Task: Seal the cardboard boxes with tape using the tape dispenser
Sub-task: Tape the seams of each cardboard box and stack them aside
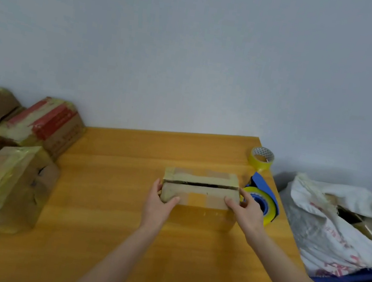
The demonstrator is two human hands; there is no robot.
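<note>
A small cardboard box (pixel 199 187) stands on the wooden table (pixel 109 202), a dark gap showing between its two top flaps. My left hand (pixel 160 205) grips its near left corner, thumb on the front and fingers round the side. My right hand (pixel 247 211) holds the near right corner, fingers curled over the top edge. Just right of the box lies the blue tape dispenser (pixel 263 199) with a yellow roll, partly hidden by my right hand.
A spare yellow tape roll (pixel 261 159) sits at the table's far right corner. Several taped cardboard boxes (pixel 8 176) are stacked at the left. A white plastic bag (pixel 337 225) with scraps stands off the right edge. A wall rises behind.
</note>
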